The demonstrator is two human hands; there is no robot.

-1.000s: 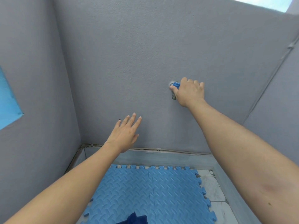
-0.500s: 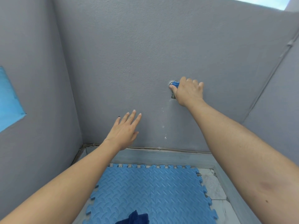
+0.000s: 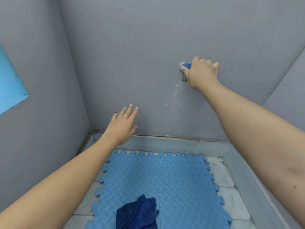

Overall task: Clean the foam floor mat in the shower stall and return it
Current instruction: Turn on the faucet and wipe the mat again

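A pale tiled floor carries the blue foam mat, a dark cloth on it.

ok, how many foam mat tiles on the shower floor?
2, joined side by side: left tile under the dark blue cloth, right tile below the tap. Bottom edge is cropped, so more may exist.

Single head-worn wide-angle view, no second camera to overlap. Looks forward and down into a corner of grey walls, close range. Both forearms reach in from the bottom edge; floor with blue foam mat fills the lower centre. Edges bend from the lens.
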